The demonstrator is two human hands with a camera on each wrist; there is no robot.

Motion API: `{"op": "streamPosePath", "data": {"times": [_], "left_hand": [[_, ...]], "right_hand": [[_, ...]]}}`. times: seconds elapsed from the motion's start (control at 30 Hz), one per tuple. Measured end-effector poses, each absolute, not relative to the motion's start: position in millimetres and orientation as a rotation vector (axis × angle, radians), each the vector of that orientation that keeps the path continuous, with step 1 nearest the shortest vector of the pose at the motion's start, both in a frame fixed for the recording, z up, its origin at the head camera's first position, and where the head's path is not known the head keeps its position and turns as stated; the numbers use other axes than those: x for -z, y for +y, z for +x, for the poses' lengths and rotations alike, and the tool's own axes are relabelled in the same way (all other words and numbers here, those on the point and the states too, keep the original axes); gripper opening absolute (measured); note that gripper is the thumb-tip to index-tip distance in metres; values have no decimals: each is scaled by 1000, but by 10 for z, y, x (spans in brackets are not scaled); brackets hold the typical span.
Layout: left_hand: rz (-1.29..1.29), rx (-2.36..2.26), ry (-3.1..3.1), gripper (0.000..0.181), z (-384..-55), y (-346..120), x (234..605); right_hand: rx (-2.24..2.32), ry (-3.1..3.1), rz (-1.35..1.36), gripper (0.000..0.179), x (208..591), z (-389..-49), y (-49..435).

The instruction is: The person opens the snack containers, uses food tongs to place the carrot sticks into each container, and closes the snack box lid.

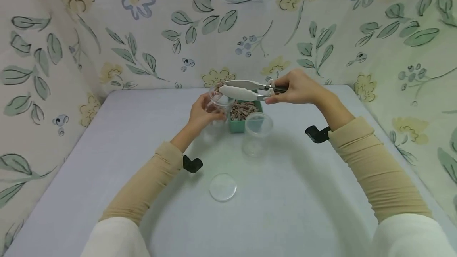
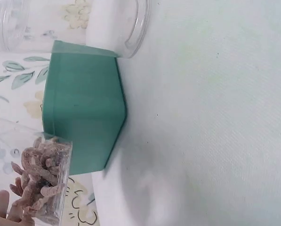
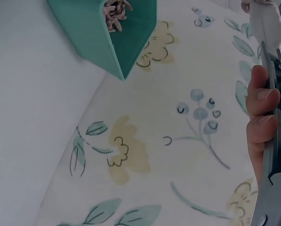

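1. Your left hand [image 1: 201, 116] grips the clear jar [image 1: 223, 100], its thumb on the near side and the fingers wrapped round the wall. You hold the jar up off the table [image 1: 303, 209], at 9 to 10 o'clock of the box; brown strips [image 2: 39, 174] lie inside at its bottom.
2. Your right hand [image 1: 294, 87], between 2 and 3 o'clock of the jar, pinches the tongs [image 1: 242, 93] between thumb and fingers.
3. The tongs point to 9 o'clock, their pale tips at the jar's mouth. Brown strips show right by the tips; you cannot tell whether they are clamped.
4. The green box [image 1: 237, 127] stands at 4 o'clock of the jar and holds more brown strips.
5. A clear cup [image 1: 258, 134] stands upright at 5 o'clock of the box, close to it.
6. A round clear lid [image 1: 223, 187] lies flat at 7 o'clock of the cup, well apart from it.
7. At 12 o'clock, beyond the table, hangs a flowered cloth [image 1: 221, 58].
8. Tan sleeves [image 1: 135, 189] cover your forearms.
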State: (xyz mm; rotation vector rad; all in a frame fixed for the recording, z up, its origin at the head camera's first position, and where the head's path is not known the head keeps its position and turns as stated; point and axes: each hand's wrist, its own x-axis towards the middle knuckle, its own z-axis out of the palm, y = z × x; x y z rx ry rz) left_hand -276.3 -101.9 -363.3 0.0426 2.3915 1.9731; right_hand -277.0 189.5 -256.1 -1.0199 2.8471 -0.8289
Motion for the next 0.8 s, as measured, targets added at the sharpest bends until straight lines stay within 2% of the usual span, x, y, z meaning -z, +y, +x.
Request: {"op": "streamPosePath", "data": {"times": [0.27, 0.8], "left_hand": [[193, -2014, 2295, 79, -2748, -1110, 3686], [256, -1914, 2340, 80, -2749, -1176, 3740]], "right_hand": [[761, 2870, -1048, 25, 2536, -2757, 1834], [436, 2938, -1116, 28, 2440, -2673, 1758]]}}
